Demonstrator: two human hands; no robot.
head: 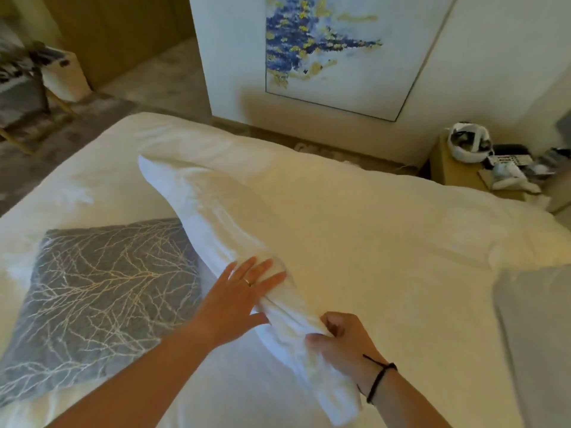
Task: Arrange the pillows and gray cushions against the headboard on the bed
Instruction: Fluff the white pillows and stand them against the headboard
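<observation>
A large white pillow (355, 230) lies across the middle of the white bed (102, 168). My right hand (343, 344) pinches the pillow's near edge seam. My left hand (238, 301) lies flat against that same edge with its fingers spread, a ring on one finger. A gray cushion (102, 298) with a pale branch pattern rests flat on the bed to the left, just beside my left hand. At the right edge, a plain gray padded surface (537, 335) shows; I cannot tell whether it is a cushion or the headboard.
A wooden bedside table (454, 168) at the far right carries a telephone, a white round object and other small items. A framed blue and yellow painting (336, 54) hangs on the wall beyond the bed. A luggage stand and a white bin stand at the far left.
</observation>
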